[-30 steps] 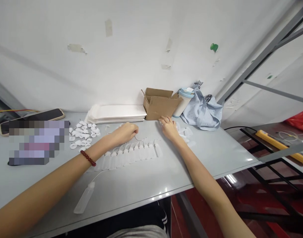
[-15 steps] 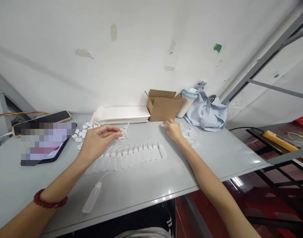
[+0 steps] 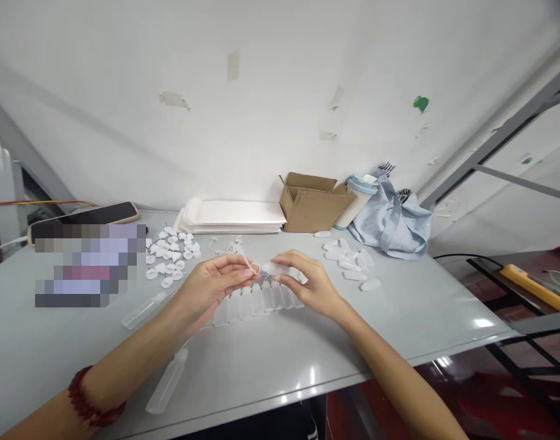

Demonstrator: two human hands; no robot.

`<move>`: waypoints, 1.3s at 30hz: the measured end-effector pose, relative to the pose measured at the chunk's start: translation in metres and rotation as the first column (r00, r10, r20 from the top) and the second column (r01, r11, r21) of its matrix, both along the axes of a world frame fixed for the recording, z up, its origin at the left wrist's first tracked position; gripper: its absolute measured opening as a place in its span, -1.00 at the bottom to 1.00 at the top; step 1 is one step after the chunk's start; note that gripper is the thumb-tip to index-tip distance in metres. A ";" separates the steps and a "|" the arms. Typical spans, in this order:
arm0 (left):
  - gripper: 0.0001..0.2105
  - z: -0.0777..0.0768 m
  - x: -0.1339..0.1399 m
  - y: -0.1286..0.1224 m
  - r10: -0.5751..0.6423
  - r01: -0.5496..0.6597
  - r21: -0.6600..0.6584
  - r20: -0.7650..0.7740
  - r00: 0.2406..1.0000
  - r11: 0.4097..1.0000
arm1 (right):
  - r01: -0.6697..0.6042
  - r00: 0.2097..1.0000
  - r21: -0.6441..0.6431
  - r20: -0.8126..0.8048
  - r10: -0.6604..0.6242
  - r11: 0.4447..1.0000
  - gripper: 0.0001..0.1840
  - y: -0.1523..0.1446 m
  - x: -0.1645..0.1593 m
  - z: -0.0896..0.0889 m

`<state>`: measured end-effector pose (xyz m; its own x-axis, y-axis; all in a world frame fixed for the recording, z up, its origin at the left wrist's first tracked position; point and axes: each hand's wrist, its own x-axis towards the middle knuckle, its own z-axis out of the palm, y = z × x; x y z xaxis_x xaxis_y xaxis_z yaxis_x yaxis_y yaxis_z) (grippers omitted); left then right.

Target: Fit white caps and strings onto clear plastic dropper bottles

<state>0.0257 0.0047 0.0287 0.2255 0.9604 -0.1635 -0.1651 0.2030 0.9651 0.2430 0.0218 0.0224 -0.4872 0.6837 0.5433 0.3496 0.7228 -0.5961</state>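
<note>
My left hand (image 3: pixel 225 281) pinches a thin white tube (image 3: pixel 250 264) between thumb and fingers. Facing it, my right hand (image 3: pixel 307 281) grips a small translucent bottle (image 3: pixel 275 269), its neck pointing at the tube. The two meet or nearly meet; I cannot tell whether they touch. Below the hands lies a row of translucent bottles (image 3: pixel 247 302) with thin tubes at their necks, partly hidden by my left hand. A larger soft bottle with a tube (image 3: pixel 167 382) rests near the front edge, and another such bottle (image 3: pixel 145 311) lies beside my left forearm.
White caps (image 3: pixel 170 250) are scattered at left near two phones (image 3: pixel 96 214). Loose tubes (image 3: pixel 234 245) lie behind my hands, loose small bottles (image 3: pixel 350 263) at right. White envelopes (image 3: pixel 234 215), a cardboard box (image 3: pixel 314 208), a cup (image 3: pixel 355 201) and a blue cloth bag (image 3: pixel 392 223) line the wall.
My right hand has come back from the loose bottles on the right with one small bottle. My left hand has moved right from the loose tubes, holding one, and both hands now meet.
</note>
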 end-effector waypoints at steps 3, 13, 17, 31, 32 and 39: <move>-0.77 -0.001 0.000 0.000 -0.019 0.019 -0.026 -0.011 1.000 0.999 | -0.020 1.000 0.005 -0.003 0.020 1.000 -0.78 0.000 0.000 0.000; -0.75 -0.001 0.001 0.000 0.032 -0.032 -0.030 -0.026 0.999 0.999 | -0.052 0.998 -0.009 -0.025 0.052 0.999 -0.78 -0.005 -0.005 -0.004; -0.77 -0.002 0.001 -0.001 0.019 -0.019 0.005 -0.074 0.997 1.000 | -0.056 0.998 -0.019 -0.029 0.056 0.998 -0.78 -0.006 -0.007 -0.006; -0.78 0.007 0.002 -0.008 0.042 0.080 0.311 -0.368 0.929 0.947 | -0.034 0.999 -0.095 -0.019 0.032 0.995 -0.76 -0.011 -0.012 -0.011; -0.77 0.006 0.002 -0.008 0.054 0.088 0.336 -0.392 0.919 0.938 | -0.028 0.999 -0.096 -0.026 0.026 0.995 -0.74 -0.012 -0.012 -0.012; -0.76 0.010 0.001 -0.009 0.028 0.154 0.349 -0.466 0.884 0.925 | -0.042 0.997 -0.134 -0.070 0.033 0.990 -0.54 -0.021 -0.022 -0.014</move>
